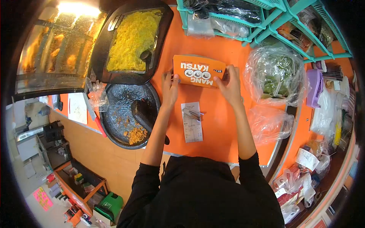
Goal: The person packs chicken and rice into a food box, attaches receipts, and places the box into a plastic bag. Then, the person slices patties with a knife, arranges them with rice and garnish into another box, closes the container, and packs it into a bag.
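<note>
An orange cardboard food box printed "MANG KATSU" is held over the orange table, its lettering upside down in the head view. My left hand grips its left end, thumb on the printed side. At the right end my right hand has its thumb against the front, with the other fingers partly hidden behind the box. Between my forearms lies a printed receipt on the table. A small metallic object, perhaps a stapler, rests on the receipt.
Left of my arm stands a stone mortar with a pestle and orange crumbs. Behind it is a tray of yellow food. A red-handled knife lies at the left edge. Bagged green leaves and teal racks stand right and back.
</note>
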`<act>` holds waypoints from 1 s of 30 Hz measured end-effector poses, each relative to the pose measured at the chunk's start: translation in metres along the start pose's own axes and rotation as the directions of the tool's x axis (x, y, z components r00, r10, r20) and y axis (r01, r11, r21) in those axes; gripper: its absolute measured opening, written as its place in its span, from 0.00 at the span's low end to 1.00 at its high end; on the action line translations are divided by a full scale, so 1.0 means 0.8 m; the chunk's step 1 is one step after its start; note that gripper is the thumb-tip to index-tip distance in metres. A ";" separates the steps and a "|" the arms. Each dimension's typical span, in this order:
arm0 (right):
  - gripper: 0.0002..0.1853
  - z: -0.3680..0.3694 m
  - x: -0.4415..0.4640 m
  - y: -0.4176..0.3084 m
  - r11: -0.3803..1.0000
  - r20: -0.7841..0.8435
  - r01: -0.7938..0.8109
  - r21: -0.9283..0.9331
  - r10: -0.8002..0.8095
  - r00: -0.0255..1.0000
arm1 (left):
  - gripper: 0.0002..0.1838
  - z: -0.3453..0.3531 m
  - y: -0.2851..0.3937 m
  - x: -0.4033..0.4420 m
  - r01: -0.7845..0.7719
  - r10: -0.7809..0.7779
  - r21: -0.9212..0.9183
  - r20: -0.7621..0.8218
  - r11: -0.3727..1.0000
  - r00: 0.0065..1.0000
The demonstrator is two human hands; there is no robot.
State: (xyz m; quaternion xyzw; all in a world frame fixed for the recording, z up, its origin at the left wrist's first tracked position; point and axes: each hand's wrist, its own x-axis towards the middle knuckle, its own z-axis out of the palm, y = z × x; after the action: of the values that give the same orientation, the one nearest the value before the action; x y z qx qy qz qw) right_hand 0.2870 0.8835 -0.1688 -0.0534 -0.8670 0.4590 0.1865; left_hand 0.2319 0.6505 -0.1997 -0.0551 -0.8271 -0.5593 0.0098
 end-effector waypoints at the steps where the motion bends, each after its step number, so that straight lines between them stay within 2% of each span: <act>1: 0.22 -0.003 -0.006 -0.009 1.000 0.000 -0.003 0.000 0.003 1.000 | 0.21 0.002 -0.002 -0.002 -0.012 0.010 -0.068 -0.021 0.998 1.000; 3: 0.22 0.000 -0.019 -0.025 0.962 -0.146 0.048 -0.269 -0.090 0.985 | 0.21 0.002 0.006 -0.001 0.001 -0.001 -0.022 -0.005 1.000 1.000; 4: 0.22 0.005 -0.020 -0.025 0.962 -0.146 0.044 -0.271 -0.086 0.986 | 0.21 0.003 0.010 -0.001 0.009 -0.009 0.023 0.008 1.000 1.000; 6: 0.21 0.017 -0.013 -0.017 0.947 -0.275 -0.229 -0.226 0.163 0.947 | 0.20 0.010 0.009 0.004 0.032 -0.032 0.063 -0.003 0.997 0.999; 7: 0.21 0.021 -0.009 -0.005 0.948 -0.277 -0.227 -0.225 0.161 0.947 | 0.19 0.012 0.008 0.009 0.055 -0.053 0.105 -0.017 0.993 0.998; 8: 0.21 0.023 -0.005 0.014 0.934 -0.117 -0.324 -0.152 0.309 0.944 | 0.19 0.012 0.003 0.013 0.052 -0.050 0.105 -0.017 0.993 0.999; 9: 0.21 0.021 -0.001 0.024 0.899 0.057 -0.427 -0.098 0.434 0.899 | 0.19 0.013 -0.003 0.015 0.023 -0.022 0.159 -0.006 0.987 1.000; 10: 0.21 0.018 0.000 0.034 0.899 0.057 -0.426 -0.098 0.433 0.900 | 0.18 0.014 -0.010 0.016 -0.004 0.003 0.211 0.006 0.977 1.000; 12: 0.23 0.012 0.004 0.033 0.875 0.120 -0.478 0.075 0.468 0.875 | 0.18 0.014 0.001 0.014 0.005 -0.004 0.197 -0.005 0.980 1.000; 13: 0.23 0.010 0.002 0.032 0.874 0.121 -0.480 0.074 0.470 0.874 | 0.17 0.015 0.006 0.013 0.014 -0.011 0.182 -0.014 0.983 1.000; 15: 0.25 0.000 -0.002 0.001 0.887 -0.008 -0.399 0.232 0.411 0.911 | 0.17 0.017 0.000 0.011 0.004 0.000 0.185 -0.022 0.983 1.000; 16: 0.25 0.001 -0.005 -0.007 0.887 -0.009 -0.400 0.230 0.413 0.911 | 0.17 0.018 -0.003 0.010 -0.010 0.017 0.188 -0.033 0.982 0.999; 18: 0.26 0.004 -0.007 -0.014 0.899 -0.170 -0.317 0.302 0.378 0.910 | 0.16 0.019 0.005 0.007 -0.007 0.014 0.191 -0.040 0.982 0.999; 19: 0.26 0.004 -0.006 -0.014 0.900 -0.170 -0.315 0.302 0.376 0.911 | 0.16 0.019 0.009 0.007 -0.002 0.012 0.194 -0.050 0.981 0.999; 22: 0.25 0.010 -0.006 0.000 0.902 -0.137 -0.386 0.195 0.415 0.900 | 0.16 0.020 0.012 0.008 0.046 -0.033 0.222 -0.062 0.974 0.998; 23: 0.25 0.012 -0.001 0.015 0.895 -0.014 -0.445 0.022 0.445 0.895 | 0.16 0.019 0.010 0.008 0.046 -0.033 0.221 -0.062 0.974 0.998; 24: 0.24 0.015 0.003 0.026 0.870 0.101 -0.469 -0.155 0.486 0.868 | 0.16 0.016 0.005 0.011 0.086 -0.090 0.260 0.002 0.962 0.996; 25: 0.24 0.019 0.003 0.036 0.871 0.100 -0.467 -0.154 0.484 0.869 | 0.16 0.013 0.001 0.014 0.122 -0.148 0.302 0.064 0.945 0.987; 26: 0.22 0.022 0.007 0.036 0.902 0.072 -0.421 -0.092 0.428 0.901 | 0.16 0.009 -0.005 0.020 0.119 -0.144 0.301 0.061 0.946 0.988; 28: 0.21 0.029 0.021 0.038 0.930 0.035 -0.367 -0.029 0.368 0.929 | 0.16 0.005 -0.014 0.035 0.179 -0.193 0.103 0.152 0.979 0.969; 29: 0.18 0.034 0.037 0.019 0.987 -0.178 -0.156 -0.027 0.149 0.973 | 0.16 0.015 -0.007 0.043 0.172 -0.186 0.101 0.153 0.980 0.971; 30: 0.15 0.041 0.046 0.008 0.996 -0.378 0.056 -0.071 -0.079 0.923 | 0.16 0.031 0.004 0.051 0.026 -0.027 -0.083 -0.009 0.996 1.000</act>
State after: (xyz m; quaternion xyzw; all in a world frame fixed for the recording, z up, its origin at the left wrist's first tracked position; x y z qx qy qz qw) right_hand 0.2399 0.8715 -0.1807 -0.1168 -0.8288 0.4076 0.3651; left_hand 0.1925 0.6781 -0.2028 -0.0418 -0.8039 -0.5933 0.0044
